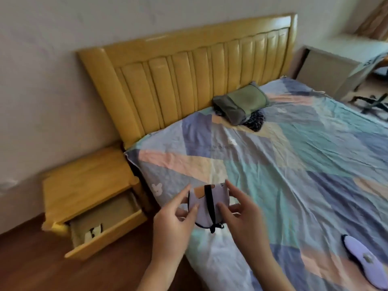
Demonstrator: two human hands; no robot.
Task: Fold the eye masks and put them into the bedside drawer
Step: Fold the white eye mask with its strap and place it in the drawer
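A folded lilac eye mask point(204, 208) with a black strap across it is held up over the bed's near left corner. My left hand point(174, 219) pinches its left edge and my right hand point(237, 208) grips its right edge. A second lilac eye mask point(365, 257) lies flat and unfolded on the bed at the lower right. The wooden bedside drawer point(109, 234) stands pulled out at the lower left, with a folded light-and-black mask point(93, 233) lying inside it.
The yellow wooden nightstand point(88, 183) sits beside the headboard point(189, 76). A patchwork sheet point(283, 164) covers the bed. A green-grey pillow point(241, 103) lies on dark cloth near the headboard. A pale desk point(336, 64) and chair base point(371, 101) stand far right.
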